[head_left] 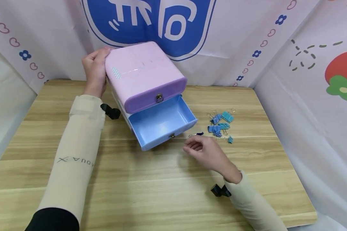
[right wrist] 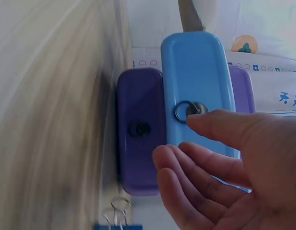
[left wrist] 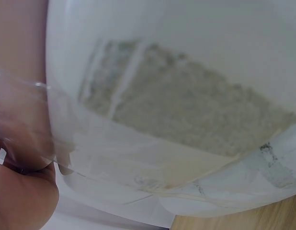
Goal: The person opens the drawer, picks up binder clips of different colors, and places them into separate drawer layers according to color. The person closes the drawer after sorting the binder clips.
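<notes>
A small drawer box (head_left: 146, 73) with a pink top stands tilted towards the left on the table; its blue drawer (head_left: 162, 123) is pulled out, with a bare inside. My left hand (head_left: 95, 69) grips the box at its back left corner, part of the fingers hidden behind it. In front of the drawer's right side is my right hand (head_left: 205, 152), fingers loosely bent and nothing between them. The right wrist view shows my thumb close by the ring pull (right wrist: 190, 111) of the blue drawer. A purple drawer (right wrist: 141, 167) is below it. One dark binder clip (head_left: 196, 134) lies just beyond my right fingers.
Several blue and teal binder clips (head_left: 218, 125) lie in a loose group to the right of the box. The wooden table (head_left: 127, 192) ends at a printed cloth (head_left: 219, 70) behind and at the sides.
</notes>
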The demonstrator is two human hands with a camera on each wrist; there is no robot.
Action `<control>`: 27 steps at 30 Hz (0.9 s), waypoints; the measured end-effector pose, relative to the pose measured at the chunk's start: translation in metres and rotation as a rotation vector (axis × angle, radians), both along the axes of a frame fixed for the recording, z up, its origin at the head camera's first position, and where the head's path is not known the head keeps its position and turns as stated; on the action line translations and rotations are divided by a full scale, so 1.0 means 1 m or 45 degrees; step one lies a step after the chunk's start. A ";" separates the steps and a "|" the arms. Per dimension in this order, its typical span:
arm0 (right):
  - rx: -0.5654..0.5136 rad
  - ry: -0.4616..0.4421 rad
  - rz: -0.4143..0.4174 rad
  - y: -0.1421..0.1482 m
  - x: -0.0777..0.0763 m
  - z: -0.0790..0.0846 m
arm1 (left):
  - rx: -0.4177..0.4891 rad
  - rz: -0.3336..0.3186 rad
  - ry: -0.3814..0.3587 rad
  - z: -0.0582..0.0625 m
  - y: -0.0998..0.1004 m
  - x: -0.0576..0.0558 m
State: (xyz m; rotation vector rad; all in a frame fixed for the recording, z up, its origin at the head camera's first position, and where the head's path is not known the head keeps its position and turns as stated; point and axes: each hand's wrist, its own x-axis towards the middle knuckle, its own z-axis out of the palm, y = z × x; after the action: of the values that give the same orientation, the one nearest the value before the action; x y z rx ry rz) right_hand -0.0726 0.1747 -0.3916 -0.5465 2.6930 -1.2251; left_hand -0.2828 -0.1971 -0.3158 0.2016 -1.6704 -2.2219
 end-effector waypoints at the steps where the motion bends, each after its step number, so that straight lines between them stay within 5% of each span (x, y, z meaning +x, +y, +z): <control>1: 0.015 0.011 0.001 0.004 0.000 0.002 | 0.000 0.000 -0.001 0.000 0.000 0.000; 14: 0.454 0.320 -0.043 0.040 -0.008 0.019 | -0.016 0.008 -0.009 -0.002 -0.002 -0.003; 27: 0.586 0.225 -0.049 0.038 -0.041 0.006 | -0.012 -0.004 -0.011 0.000 -0.001 0.000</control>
State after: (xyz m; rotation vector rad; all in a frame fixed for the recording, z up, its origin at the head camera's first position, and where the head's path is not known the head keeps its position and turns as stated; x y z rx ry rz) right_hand -0.1133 0.2128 -0.3855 -0.5557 3.0028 -0.5457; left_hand -0.2829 -0.1978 -0.3156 0.2070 -1.6865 -2.2181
